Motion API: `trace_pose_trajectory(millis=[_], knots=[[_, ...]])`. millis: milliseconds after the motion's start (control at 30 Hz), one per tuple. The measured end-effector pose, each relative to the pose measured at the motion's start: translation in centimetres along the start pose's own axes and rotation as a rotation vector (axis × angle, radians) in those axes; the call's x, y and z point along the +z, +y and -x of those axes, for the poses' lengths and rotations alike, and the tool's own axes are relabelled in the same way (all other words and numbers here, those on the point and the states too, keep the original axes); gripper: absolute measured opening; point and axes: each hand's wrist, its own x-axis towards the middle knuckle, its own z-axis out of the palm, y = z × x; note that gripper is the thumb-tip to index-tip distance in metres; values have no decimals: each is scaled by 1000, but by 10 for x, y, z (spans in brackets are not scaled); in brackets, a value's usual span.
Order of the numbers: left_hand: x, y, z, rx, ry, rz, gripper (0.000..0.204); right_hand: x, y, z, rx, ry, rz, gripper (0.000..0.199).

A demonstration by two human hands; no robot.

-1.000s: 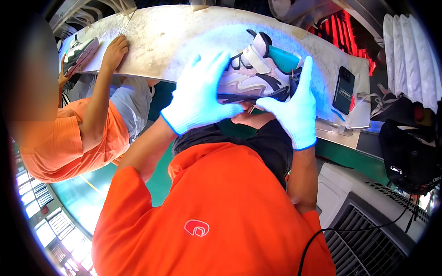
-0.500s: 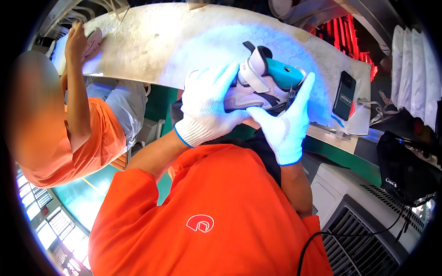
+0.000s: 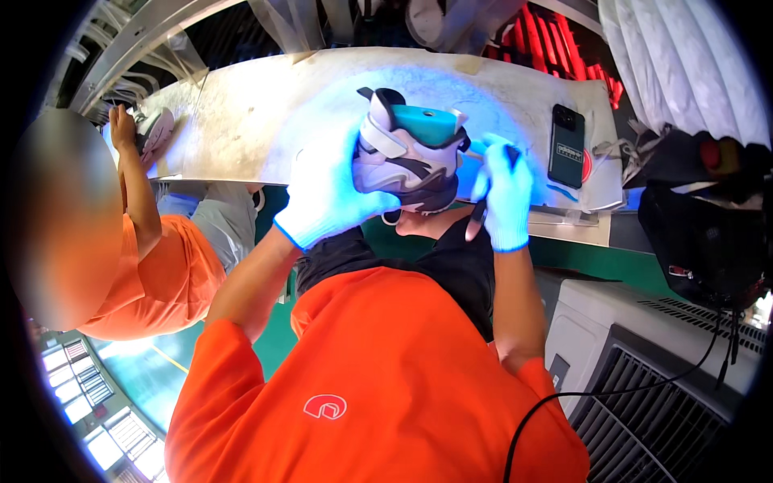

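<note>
My left hand (image 3: 326,197) is gripping one sneaker (image 3: 411,153), hiding its side; my right hand (image 3: 503,193) is clutching one dark tool (image 3: 481,211), mostly covered.

One sneaker (image 3: 411,149) held, one phone (image 3: 567,145), one co-worker's shoe (image 3: 153,133).

A sneaker (image 3: 409,153), white and grey with black accents and a teal tongue and collar, is held up off the worktable (image 3: 266,113), tilted on its side above the table's near edge. A slim dark pen-like tool (image 3: 483,203) points downward just right of it.
</note>
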Motion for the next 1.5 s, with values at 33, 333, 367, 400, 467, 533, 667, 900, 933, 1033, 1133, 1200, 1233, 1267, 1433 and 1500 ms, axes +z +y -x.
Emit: trace_pose_trajectory(millis=[33,333,367,400,467,533,667,900,933,1033,1133,1200,1233,1267,1433,1500], knots=[[2,-1,0,9,-10,-24,115,-10,7,-9,11,139,44,25],[8,7,-5,-59,24,47,107,35,-17,-16,316,195,-687,29],[10,7,-3,-55,40,61,106,43,-17,-16,386,151,-689,27],[10,10,-2,-31,74,138,104,53,-20,-15,397,198,-684,26],[11,11,-1,-21,80,140,103,60,-21,-13,403,203,-603,22],[12,9,0,-7,81,113,104,61,-24,-13,420,211,-545,23],[13,5,0,38,85,23,109,63,-11,-19,471,267,-363,22],[26,2,10,150,245,22,89,62,-8,-6,398,305,202,14],[20,4,10,153,224,57,89,66,-6,1,370,357,-82,14],[18,-7,7,172,158,50,90,80,2,8,295,562,-465,16],[18,-6,4,154,136,114,89,79,4,12,240,524,-430,12],[25,-7,8,134,139,94,88,84,-3,21,116,476,-334,13],[24,-7,7,136,157,66,87,85,-1,23,113,491,-391,14],[23,-7,6,144,175,58,87,83,6,27,110,504,-448,15],[19,-1,7,181,223,6,88,106,11,41,-104,621,-137,19],[36,-4,15,126,258,41,89,116,11,46,-157,620,-232,23]])
